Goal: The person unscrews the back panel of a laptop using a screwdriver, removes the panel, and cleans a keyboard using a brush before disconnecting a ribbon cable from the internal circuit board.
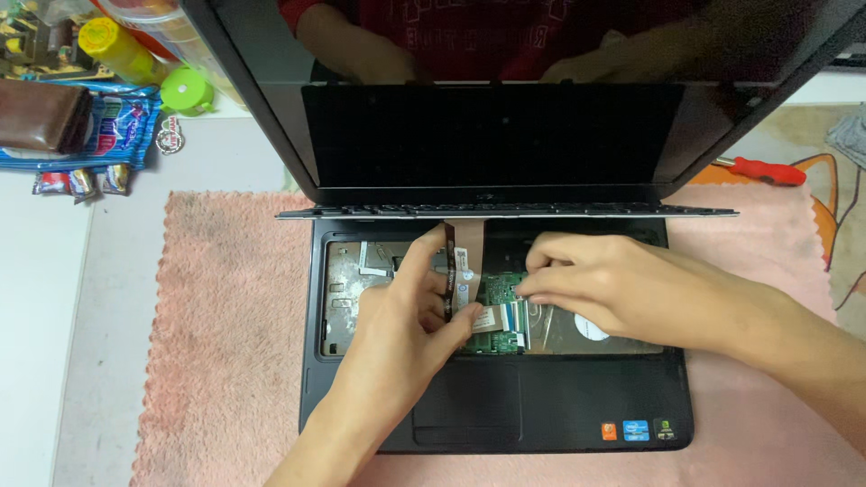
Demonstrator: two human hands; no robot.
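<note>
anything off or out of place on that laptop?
Yes. The black laptop's flat keyboard panel is lifted off and propped against the screen, baring the green circuit board and flat ribbon cables, where both hands, left and right, are working. No visible damage.

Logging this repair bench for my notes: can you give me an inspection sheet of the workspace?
Surface: pink mat on a pale table.
Job's things: open black laptop, keyboard lifted, green board exposed.
Clutter: red screwdriver, yellow bottle, brown wallet, snack packets.
Grippers: left hand pinches a flat ribbon cable; right hand fingers press at the board.
Cables: second white ribbon.
Surroundings: dark screen mirrors a red shirt.
</note>
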